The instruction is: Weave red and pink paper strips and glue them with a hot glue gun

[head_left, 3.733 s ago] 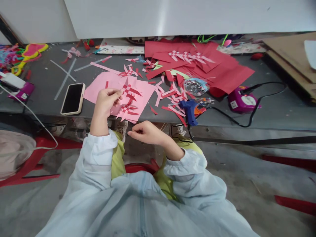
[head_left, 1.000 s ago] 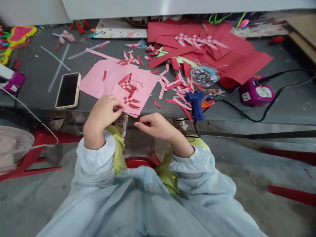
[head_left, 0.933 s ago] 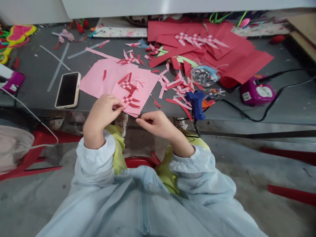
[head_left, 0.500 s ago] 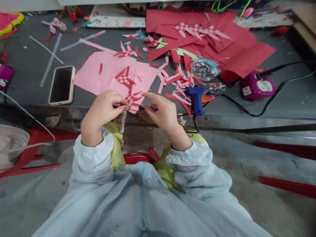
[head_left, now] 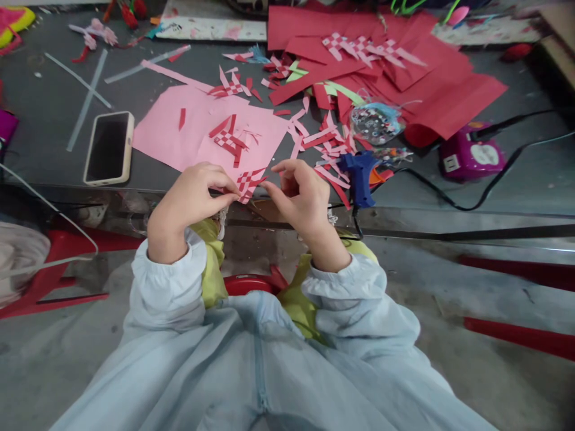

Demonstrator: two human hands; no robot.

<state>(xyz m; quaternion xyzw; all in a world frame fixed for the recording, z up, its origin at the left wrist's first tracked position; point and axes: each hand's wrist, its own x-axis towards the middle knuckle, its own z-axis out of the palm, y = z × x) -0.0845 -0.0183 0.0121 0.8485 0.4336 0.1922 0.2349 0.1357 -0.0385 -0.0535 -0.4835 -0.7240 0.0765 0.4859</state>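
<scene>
Between my hands, over the near edge of the table, is a small woven paper fish [head_left: 247, 181] in red and pink checks. My left hand [head_left: 197, 191] pinches its left side between thumb and fingers. My right hand [head_left: 303, 194] is at its right side, thumb and fingers apart, the thumb tip close to the paper tails; whether it touches them I cannot tell. Behind, on the pink paper sheets [head_left: 166, 131], lies another woven paper piece [head_left: 229, 140]. One more woven piece [head_left: 232, 85] rests beyond the sheets.
Pink and red paper scraps [head_left: 321, 134] lie to the right, beside a blue glue gun [head_left: 359, 176] with a black cord. Red paper sheets [head_left: 431, 96] and a bag of beads [head_left: 376, 123] are behind. A phone [head_left: 109, 148] lies left, a purple box [head_left: 471, 152] right.
My left hand has brought the woven fish toward the table edge. My right hand has risen from below the edge to the fish, its thumb and fingers spreading. The view has tilted down.
</scene>
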